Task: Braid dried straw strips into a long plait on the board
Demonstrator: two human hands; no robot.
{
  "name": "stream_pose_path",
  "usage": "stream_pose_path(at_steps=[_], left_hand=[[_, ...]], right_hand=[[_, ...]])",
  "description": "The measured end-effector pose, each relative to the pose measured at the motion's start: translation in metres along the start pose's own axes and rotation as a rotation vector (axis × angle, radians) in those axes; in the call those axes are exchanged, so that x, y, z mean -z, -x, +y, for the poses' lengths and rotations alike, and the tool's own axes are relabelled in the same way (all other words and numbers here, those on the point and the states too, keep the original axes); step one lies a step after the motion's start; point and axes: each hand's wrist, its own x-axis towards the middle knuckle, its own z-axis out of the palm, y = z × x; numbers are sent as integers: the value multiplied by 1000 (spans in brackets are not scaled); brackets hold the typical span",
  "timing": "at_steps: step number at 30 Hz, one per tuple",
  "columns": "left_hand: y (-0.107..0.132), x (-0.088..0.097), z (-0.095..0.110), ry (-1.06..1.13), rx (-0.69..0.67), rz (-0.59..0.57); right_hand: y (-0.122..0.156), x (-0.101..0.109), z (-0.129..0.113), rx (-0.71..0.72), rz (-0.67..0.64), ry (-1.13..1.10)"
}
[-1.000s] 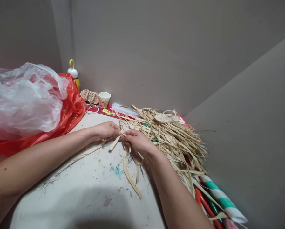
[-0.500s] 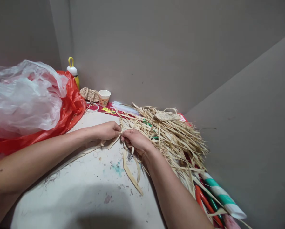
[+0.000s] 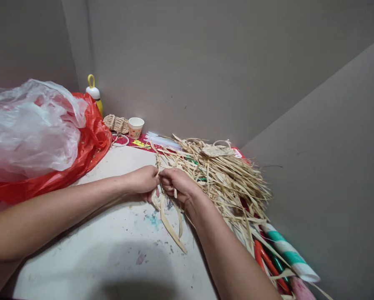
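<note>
Above the white tabletop point(image 3: 111, 246), my left hand point(image 3: 144, 180) and my right hand point(image 3: 178, 184) meet, both with fingers closed. Between the fingertips they pinch dry straw strips point(image 3: 171, 228), whose flat, pale ends dangle below onto the table. Part of a wider pale piece point(image 3: 156, 199) peeks out under my left hand. A thin twisted straw length rises above the pinch toward the back. The exact spot where the fingers grip is mostly hidden. Close by on the right lies a large heap of dry straw point(image 3: 233, 179).
A red plastic bag point(image 3: 96, 133) with a clear bag point(image 3: 33, 129) fills the left. Along the wall stand a yellow bottle point(image 3: 93, 92), a woven straw sole point(image 3: 116, 123) and a paper cup point(image 3: 136, 128). A green-striped roll point(image 3: 289, 252) lies at the lower right.
My left hand has turned over and dropped slightly, its fingers now tucked beneath. The strip that stretched left under it is mostly out of sight. My right hand stays nearly in place.
</note>
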Motion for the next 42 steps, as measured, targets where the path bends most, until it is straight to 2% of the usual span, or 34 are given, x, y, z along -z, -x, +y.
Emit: stream_pose_path(at_steps=[3, 6, 11, 12, 14, 16, 20, 23, 28, 42], left_hand=[[-3, -7, -6, 43, -29, 41], [-2, -7, -2, 86, -10, 28], [11, 19, 12, 72, 91, -89], [13, 24, 12, 27, 69, -43], [13, 30, 10, -62, -5, 181], [10, 27, 5, -63, -53, 328], [-5, 7, -7, 93, -46, 208], [-16, -1, -14, 31, -122, 259], [-20, 6, -18, -11, -178, 272], [-16, 15, -14, -143, -103, 181]], right_hand=[[0, 0, 0, 6, -22, -24], [-1, 2, 1, 3, -49, -29], [0, 10, 1, 5, -76, -20], [0, 11, 0, 4, -85, -16], [1, 13, -1, 3, -107, -4], [2, 14, -1, 10, -125, 12], [1, 13, 1, 45, -138, 63], [-1, 15, 3, 65, -135, 122], [-1, 15, 3, 80, -118, 274], [1, 16, 5, 258, -12, 765]])
